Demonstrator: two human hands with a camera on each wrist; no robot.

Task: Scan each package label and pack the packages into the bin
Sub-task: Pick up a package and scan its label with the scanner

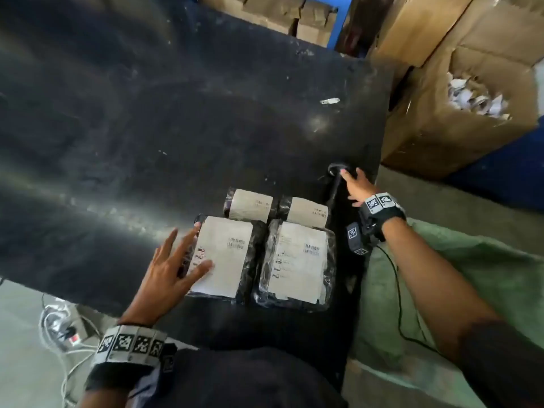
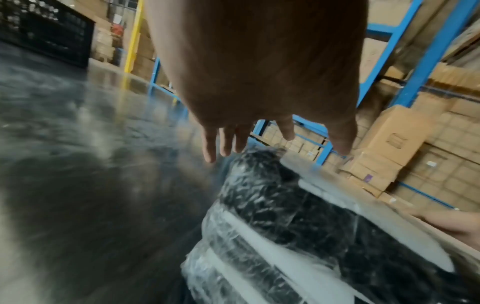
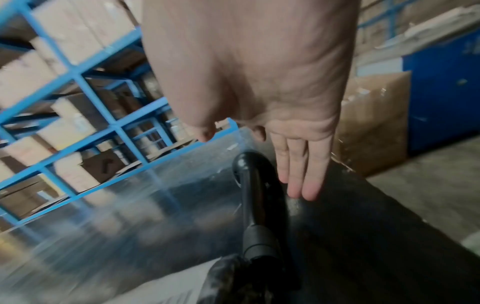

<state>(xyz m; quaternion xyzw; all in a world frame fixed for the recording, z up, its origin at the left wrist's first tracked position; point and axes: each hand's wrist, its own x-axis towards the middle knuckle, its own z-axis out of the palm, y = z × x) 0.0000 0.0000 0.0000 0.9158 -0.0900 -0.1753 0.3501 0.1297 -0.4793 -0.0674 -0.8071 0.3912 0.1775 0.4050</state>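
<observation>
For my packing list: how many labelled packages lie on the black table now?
4. Near-left package under the left hand; near-right package beside it; far-left package and far-right package behind them. None seems hidden.

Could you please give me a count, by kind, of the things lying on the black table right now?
Large flat packages: 2 (left one, right one)
Small rolled packages: 2 (left one, right one)
Scanner: 1
Total: 5
</observation>
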